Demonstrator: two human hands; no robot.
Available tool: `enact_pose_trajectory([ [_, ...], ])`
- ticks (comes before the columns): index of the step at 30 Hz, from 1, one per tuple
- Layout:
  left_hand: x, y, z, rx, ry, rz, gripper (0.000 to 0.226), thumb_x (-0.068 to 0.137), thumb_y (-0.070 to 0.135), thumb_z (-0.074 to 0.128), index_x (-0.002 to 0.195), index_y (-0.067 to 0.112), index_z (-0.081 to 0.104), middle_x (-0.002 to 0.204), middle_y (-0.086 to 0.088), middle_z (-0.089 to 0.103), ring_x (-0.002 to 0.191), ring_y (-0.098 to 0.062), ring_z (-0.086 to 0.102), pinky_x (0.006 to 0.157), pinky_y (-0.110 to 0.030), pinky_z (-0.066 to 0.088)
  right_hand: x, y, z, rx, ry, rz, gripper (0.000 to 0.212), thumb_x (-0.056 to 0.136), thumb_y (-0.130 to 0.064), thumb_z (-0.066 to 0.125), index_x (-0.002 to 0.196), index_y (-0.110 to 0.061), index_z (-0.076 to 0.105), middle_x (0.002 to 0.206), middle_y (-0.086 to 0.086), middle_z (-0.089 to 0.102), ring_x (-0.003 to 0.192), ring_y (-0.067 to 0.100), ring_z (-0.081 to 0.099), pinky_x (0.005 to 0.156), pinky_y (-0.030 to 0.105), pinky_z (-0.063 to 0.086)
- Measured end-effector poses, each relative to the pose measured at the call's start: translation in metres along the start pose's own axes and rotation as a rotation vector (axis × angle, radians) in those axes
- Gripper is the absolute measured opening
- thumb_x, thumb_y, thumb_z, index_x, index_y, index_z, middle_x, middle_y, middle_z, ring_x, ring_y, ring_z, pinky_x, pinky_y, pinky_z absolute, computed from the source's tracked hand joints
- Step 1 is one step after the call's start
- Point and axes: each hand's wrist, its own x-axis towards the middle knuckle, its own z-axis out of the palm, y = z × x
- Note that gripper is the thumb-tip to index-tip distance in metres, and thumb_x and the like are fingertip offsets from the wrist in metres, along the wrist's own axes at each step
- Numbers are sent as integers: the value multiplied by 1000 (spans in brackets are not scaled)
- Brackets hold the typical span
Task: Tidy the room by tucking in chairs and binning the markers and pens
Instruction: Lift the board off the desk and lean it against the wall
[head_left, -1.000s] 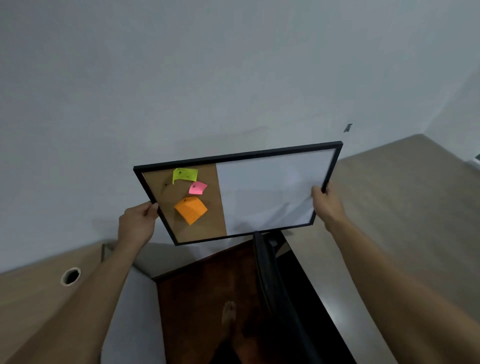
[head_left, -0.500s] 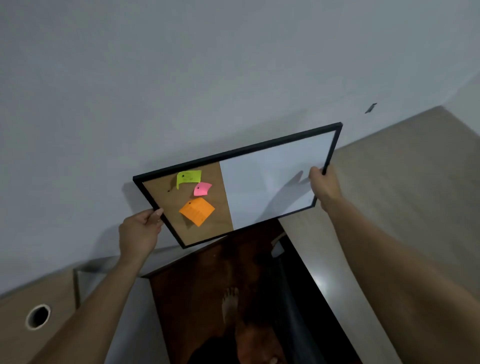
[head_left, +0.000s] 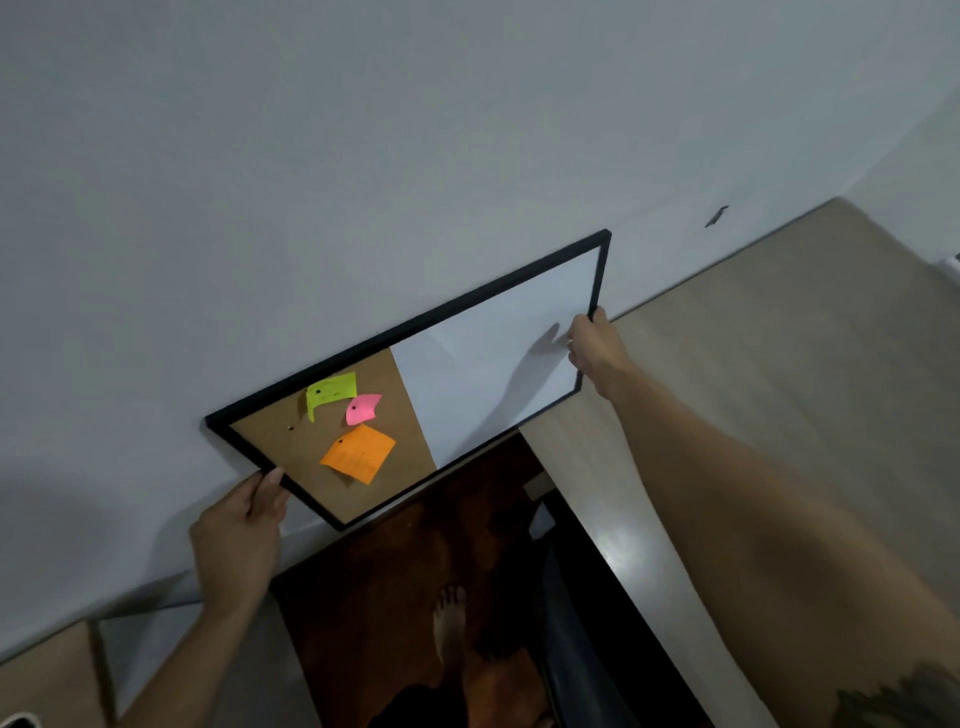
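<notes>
Dark reddish-brown floor (head_left: 379, 613); bare foot (head_left: 451, 623) standing on it.

Your single head camera looks forward and down, close on the wall (head_left: 363, 182) and floor (head_left: 415, 597).

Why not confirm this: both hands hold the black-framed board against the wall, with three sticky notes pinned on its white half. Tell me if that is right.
One thing is wrong: the three sticky notes are pinned on the cork half, not the white half. The head view shows it. The left hand and right hand do hold the black-framed board against the wall.
</notes>
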Motion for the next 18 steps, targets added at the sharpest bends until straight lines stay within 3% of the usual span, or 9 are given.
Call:
enact_pose_trajectory([
  [3, 2, -3, 4, -69, 21, -11, 27, 104, 41, 66, 90, 60, 79, 87, 21, 81, 105, -28, 79, 105, -54, 58, 21, 8, 5, 43, -10, 48, 95, 78, -32, 44, 167, -36, 12, 90, -20, 40, 71, 4, 34, 64, 27, 30],
  [5, 1, 0, 7, -87, 25, -5, 25, 104, 43, 66, 91, 62, 78, 89, 21, 81, 105, -27, 79, 105, -53, 58, 15, 11, 7, 44, -6, 44, 99, 81, -34, 46, 166, -42, -4, 114, -14, 52, 77, 4, 36, 66, 28, 30],
  [7, 1, 2, 10, -79, 26, 12, 27, 104, 45, 65, 88, 63, 76, 85, 22, 80, 103, -30, 79, 103, -55, 59, 2, 12, 10, 40, -19, 37, 94, 87, -34, 45, 165, -44, -6, 133, -11, 53, 94, 10, 46, 72, 30, 39],
  [9, -2, 9, 15, -73, 25, 3, 26, 104, 47, 64, 87, 63, 76, 83, 18, 80, 100, -28, 79, 101, -54, 60, -11, 13, 16, 35, -63, 24, 87, 93, -35, 43, 165, -46, -4, 154, -7, 49, 128, 18, 52, 103, 48, 51],
  [10, -4, 11, 19, -77, 23, -1, 26, 104, 47, 64, 87, 64, 76, 84, 17, 79, 99, -27, 79, 101, -52, 61, -17, 14, 19, 30, -92, 16, 82, 96, -36, 42, 164, -48, -4, 166, -6, 39, 144, 22, 45, 119, 55, 41],
  [11, -6, 15, 23, -76, 18, -1, 24, 104, 48, 65, 88, 63, 76, 85, 16, 79, 99, -25, 79, 100, -50, 61, -21, 17, 21, 28, -116, 13, 79, 98, -36, 41, 163, -49, -3, 171, -5, 32, 152, 25, 40, 125, 58, 34],
  [14, -13, 31, 37, -111, -2, -18, 14, 103, 47, 67, 110, 46, 80, 94, 14, 81, 101, -17, 79, 103, -47, 61, -43, 18, 30, 29, -143, 12, 80, 95, -33, 41, 161, -55, 2, 172, 1, 33, 152, 29, 40, 125, 60, 33],
  [16, -15, 40, 47, -102, -17, -28, 29, 104, 44, 67, 121, 26, 80, 102, 7, 82, 103, -14, 79, 104, -45, 60, -58, 16, 37, 31, -162, -11, 79, 95, -32, 38, 162, -54, 2, 171, 5, 35, 150, 29, 44, 125, 60, 34],
  [18, -17, 48, 57, -81, -25, -40, 35, 104, 44, 66, 125, 19, 79, 103, 2, 82, 102, -13, 79, 103, -42, 61, -70, 14, 42, 62, -180, -30, 77, 98, -31, 36, 164, -51, 1, 170, 6, 36, 148, 29, 48, 125, 60, 34],
])
